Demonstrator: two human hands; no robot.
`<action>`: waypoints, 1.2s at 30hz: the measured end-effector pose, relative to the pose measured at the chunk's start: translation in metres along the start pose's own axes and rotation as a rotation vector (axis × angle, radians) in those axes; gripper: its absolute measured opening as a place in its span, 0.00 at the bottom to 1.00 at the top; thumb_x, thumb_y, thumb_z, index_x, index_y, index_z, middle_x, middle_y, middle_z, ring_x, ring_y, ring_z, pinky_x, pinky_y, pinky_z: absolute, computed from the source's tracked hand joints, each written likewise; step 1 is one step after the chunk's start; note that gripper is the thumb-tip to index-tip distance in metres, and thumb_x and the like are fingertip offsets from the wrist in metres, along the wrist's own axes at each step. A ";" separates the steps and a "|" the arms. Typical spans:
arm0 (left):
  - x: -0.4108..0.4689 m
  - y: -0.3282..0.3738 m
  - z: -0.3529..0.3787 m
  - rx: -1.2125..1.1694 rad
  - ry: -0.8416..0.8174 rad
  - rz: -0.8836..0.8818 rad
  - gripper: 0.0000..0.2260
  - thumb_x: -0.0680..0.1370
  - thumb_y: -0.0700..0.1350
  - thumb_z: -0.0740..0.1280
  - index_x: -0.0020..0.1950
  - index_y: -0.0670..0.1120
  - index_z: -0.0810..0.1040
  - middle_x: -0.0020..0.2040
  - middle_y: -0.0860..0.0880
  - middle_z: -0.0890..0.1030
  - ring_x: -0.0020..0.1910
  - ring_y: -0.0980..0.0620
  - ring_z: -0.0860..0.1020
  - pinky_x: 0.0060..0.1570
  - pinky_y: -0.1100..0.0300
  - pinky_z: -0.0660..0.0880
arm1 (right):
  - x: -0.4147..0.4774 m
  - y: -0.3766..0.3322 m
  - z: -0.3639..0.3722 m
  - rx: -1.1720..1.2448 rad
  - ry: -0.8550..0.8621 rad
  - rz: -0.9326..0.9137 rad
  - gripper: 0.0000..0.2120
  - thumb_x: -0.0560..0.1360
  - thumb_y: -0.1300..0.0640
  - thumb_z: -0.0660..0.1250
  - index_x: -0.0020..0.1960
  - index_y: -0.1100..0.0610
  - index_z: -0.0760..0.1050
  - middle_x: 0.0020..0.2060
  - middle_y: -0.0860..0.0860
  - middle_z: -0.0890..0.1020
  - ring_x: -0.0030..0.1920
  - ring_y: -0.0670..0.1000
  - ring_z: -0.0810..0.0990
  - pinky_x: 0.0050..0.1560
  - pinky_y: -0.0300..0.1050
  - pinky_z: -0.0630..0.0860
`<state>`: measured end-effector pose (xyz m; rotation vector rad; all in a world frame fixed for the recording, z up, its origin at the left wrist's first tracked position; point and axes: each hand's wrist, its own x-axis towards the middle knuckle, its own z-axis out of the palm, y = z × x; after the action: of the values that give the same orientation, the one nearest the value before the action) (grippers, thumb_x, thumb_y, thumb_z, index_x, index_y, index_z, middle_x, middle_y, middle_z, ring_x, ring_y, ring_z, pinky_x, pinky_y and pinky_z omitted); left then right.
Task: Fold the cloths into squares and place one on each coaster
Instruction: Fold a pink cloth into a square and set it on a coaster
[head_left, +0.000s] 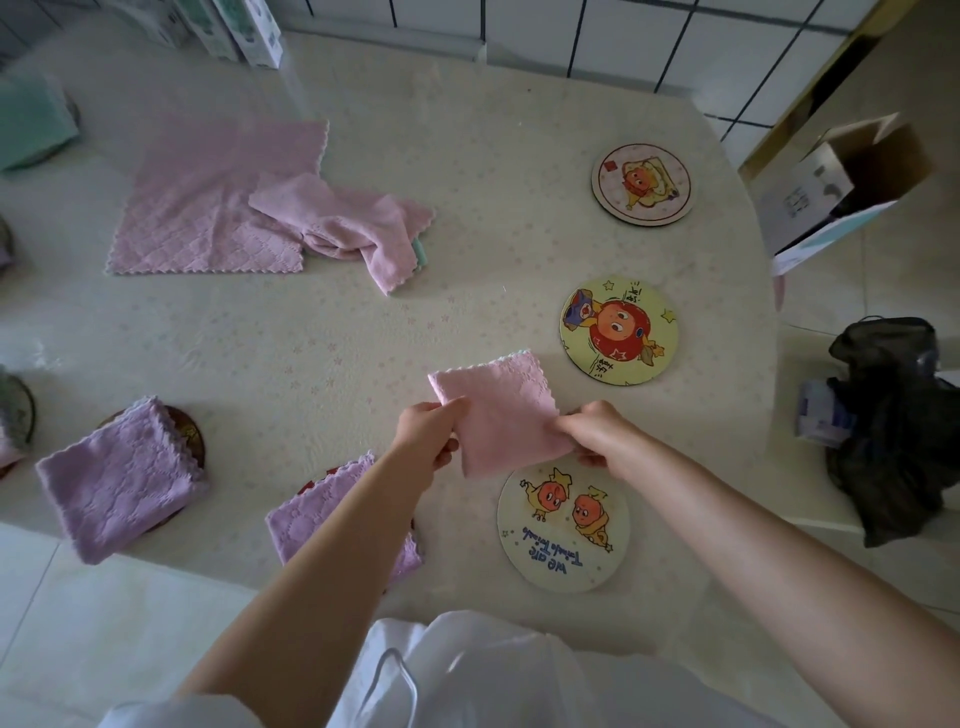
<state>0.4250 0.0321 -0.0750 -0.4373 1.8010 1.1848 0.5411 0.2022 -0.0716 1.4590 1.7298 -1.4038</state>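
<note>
Holding the folded pink cloth (498, 415) just over the bench (311, 338), overlapping the far rim of the near coaster (563, 530) (two cartoon figures printed on it). Pinching its left edge with the left hand (428, 434) and its right edge with the right hand (589, 434).

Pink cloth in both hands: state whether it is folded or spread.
Folded. The pink textured cloth is a compact square, pinched by left hand and right hand.

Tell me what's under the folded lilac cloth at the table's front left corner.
A dark round coaster shows past the folded lilac cloth; its centre is covered.
</note>
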 end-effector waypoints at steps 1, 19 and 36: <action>-0.003 -0.003 0.000 0.010 -0.011 -0.009 0.08 0.73 0.45 0.69 0.46 0.40 0.79 0.39 0.44 0.76 0.30 0.50 0.70 0.28 0.60 0.65 | -0.003 0.004 -0.002 0.021 -0.002 -0.008 0.11 0.72 0.54 0.65 0.51 0.59 0.74 0.42 0.53 0.77 0.38 0.52 0.75 0.36 0.43 0.74; -0.064 -0.108 0.028 0.022 -0.194 -0.025 0.03 0.76 0.38 0.68 0.49 0.40 0.80 0.38 0.45 0.80 0.30 0.52 0.76 0.32 0.61 0.78 | -0.051 0.149 -0.003 0.514 0.105 -0.104 0.06 0.74 0.63 0.69 0.51 0.61 0.77 0.45 0.57 0.81 0.41 0.53 0.80 0.41 0.45 0.78; -0.057 -0.115 0.023 0.474 0.068 0.191 0.07 0.73 0.46 0.70 0.39 0.43 0.80 0.31 0.47 0.83 0.30 0.51 0.81 0.40 0.56 0.81 | -0.054 0.154 -0.007 -0.174 0.345 -0.258 0.08 0.70 0.52 0.73 0.44 0.55 0.77 0.38 0.49 0.80 0.43 0.52 0.79 0.41 0.40 0.67</action>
<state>0.5456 -0.0132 -0.0928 -0.0303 2.1403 0.8309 0.7012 0.1709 -0.0842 1.4884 2.2632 -1.1308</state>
